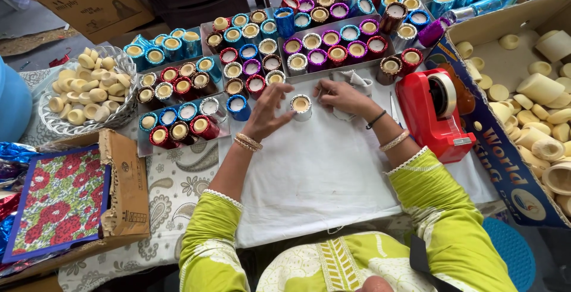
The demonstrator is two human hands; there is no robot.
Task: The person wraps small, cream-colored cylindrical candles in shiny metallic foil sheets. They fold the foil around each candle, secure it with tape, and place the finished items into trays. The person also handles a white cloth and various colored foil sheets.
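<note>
Silver-wrapped wax candle cup [301,105] stands upright on white cloth [321,173], approx. centre of view. Left hand [269,112] sits at its 9 o'clock, fingers spread apart, fingertips just beside the cup; contact can't be confirmed from this angle. Right hand [340,97] lies at its 3 o'clock, fingers curled together, pressing on the cloth near a folded cloth scrap [355,79]; whether it pinches anything is unclear.

Containers:
- Silver wire basket [122,60], 9 o'clock: heaped w/ bare cream wax pieces, count not readable.
- Large cardboard box [505,167], 3 o'clock: loose cream wax cylinders, mixed sizes.
- Flat trays [143,149], 10–12 o'clock: approx. 4 trays, filled w/ foil-wrapped candle cups in blue, red, purple, silver, brown.

Qty 1 red tape dispenser [431,116] at 3 o'clock, beside the box. Qty 1 floral-print sheet [59,200] at 8 o'clock, in a shallow carton.
</note>
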